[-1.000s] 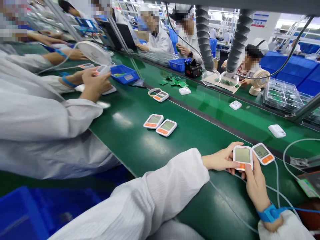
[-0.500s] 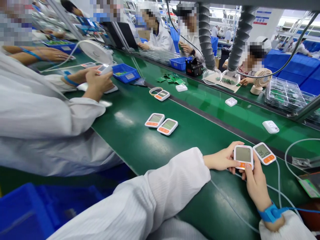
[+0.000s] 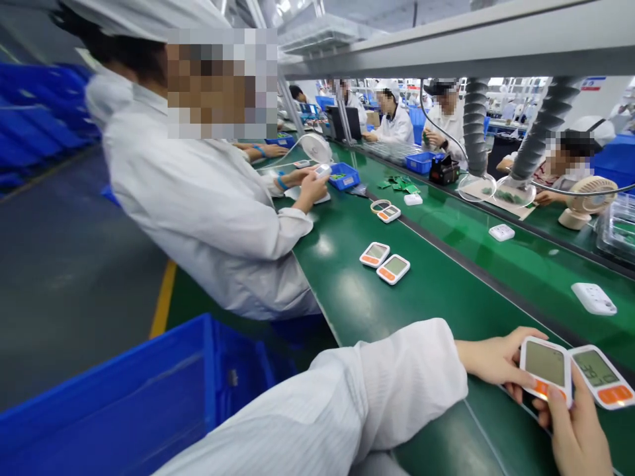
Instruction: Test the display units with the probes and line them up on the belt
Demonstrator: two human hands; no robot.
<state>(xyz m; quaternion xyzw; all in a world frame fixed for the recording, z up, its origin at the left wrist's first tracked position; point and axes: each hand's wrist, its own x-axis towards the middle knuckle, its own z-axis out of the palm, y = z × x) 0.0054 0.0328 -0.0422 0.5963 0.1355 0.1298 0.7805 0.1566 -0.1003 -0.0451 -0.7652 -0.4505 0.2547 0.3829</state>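
At the lower right, my left hand (image 3: 501, 360) and my right hand (image 3: 578, 426) hold a white digital meter (image 3: 546, 363) between them. Its grey screen faces up, and both thumbs rest at its orange buttons, where a small light glows. My left fingers curl round its left side and underneath; my right hand grips the lower right corner. Just beside it, a second white meter (image 3: 600, 373) lies with dark digits on its display. Two more such meters, one nearer (image 3: 393, 269) and one farther (image 3: 375, 254), lie touching on the green table (image 3: 347, 297).
A co-worker in a white coat (image 3: 213, 192) sits at the left, holding a similar device. White units (image 3: 594, 299) lie spaced along the green strip beyond the dark rail. A blue crate (image 3: 124, 396) stands at lower left. Suction hoses (image 3: 475, 125) and a small fan (image 3: 585, 201) are farther back.
The view has swung left and up, so the table things appear farther right and lower, and more of the co-worker shows. Both hands keep hold of the same meter.
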